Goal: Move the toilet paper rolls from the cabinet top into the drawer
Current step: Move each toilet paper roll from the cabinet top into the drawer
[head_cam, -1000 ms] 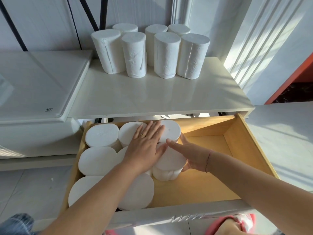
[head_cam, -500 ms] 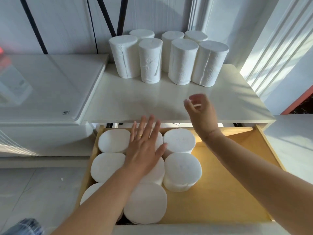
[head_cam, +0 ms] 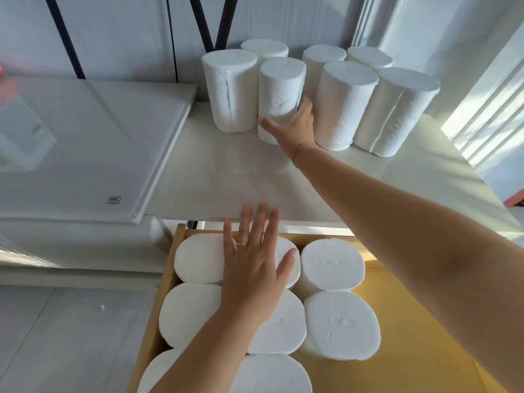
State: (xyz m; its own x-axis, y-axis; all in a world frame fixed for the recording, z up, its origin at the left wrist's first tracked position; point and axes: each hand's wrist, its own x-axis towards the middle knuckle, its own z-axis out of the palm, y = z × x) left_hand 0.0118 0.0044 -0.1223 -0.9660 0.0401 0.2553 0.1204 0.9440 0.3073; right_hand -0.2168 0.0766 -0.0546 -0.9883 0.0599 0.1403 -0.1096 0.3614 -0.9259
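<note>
Nearest, the wooden drawer (head_cam: pixel 411 350) stands pulled out below the cabinet top. Eight toilet paper rolls (head_cam: pixel 341 324) stand on end in its left part, packed touching one another in rows; the right part of the drawer floor is bare wood.

The left hand (head_cam: pixel 252 268) lies flat over the rear rows of those rolls, palm down, fingers straight and spread, holding nothing. A gold ring (head_cam: pixel 242 244) sits on one finger. The fingertips reach as far as the front edge of the cabinet top; whether the palm presses on the paper cannot be told.

The right arm stretches across the white cabinet top (head_cam: pixel 226 180) to its back. There the right hand (head_cam: pixel 295 127) grips the front middle roll (head_cam: pixel 280 86) low down: the thumb lies across its front and the fingers curl round its right side, into the gap beside the next roll. This roll stands upright on the cabinet top.

Six more upright rolls (head_cam: pixel 394 109) cluster round it, close to the wall.

To the left, a glossy white panel (head_cam: pixel 85 143) adjoins the cabinet top and bears a small printed mark (head_cam: pixel 114 199).
</note>
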